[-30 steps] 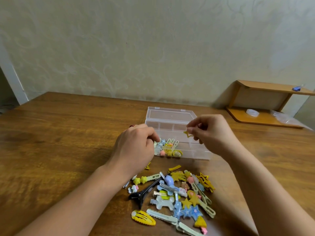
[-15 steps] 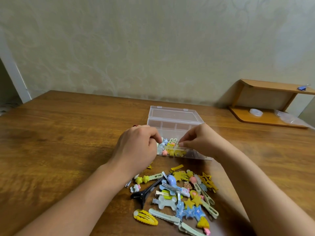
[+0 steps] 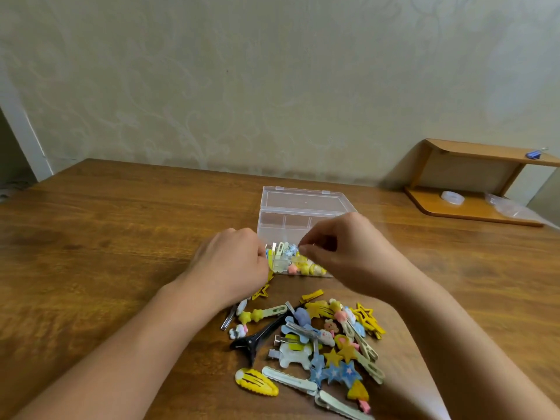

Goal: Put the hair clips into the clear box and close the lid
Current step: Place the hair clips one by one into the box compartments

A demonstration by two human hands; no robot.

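clear plastic, the box (image 3: 303, 218) sits just past both hands, its long axis running left to right across the table, its lid (image 3: 304, 200) hinged open and lying back toward the wall. the near compartments already hold a cluster of small clips (image 3: 298, 263); the far ones look bare.

the left hand (image 3: 235, 262) rests at the box's left front corner, fingers curled under so that what they grip, if anything, cannot be told. the right hand (image 3: 348, 253) hovers over the box's right front part, thumb and forefinger pinched together on something small and pale, too blurred to name; it looks like a clip about to be let go into the box.

the pile of hair clips (image 3: 318, 338) still waiting lies on the near side of the hands, toward the person, between the two forearms and a little to the right. so the next fetch is a pull back toward the body, then forward again to the box, and the right hand seems the nearer to most of the pile. a black clip (image 3: 257, 338) and a yellow snap clip (image 3: 256, 381) lie on its left edge, nearer the left forearm.

the table (image 3: 106, 237) is dark grained wood, set against a pale patterned wall (image 3: 242, 86). a small wooden shelf (image 3: 478, 183) stands at the far right.
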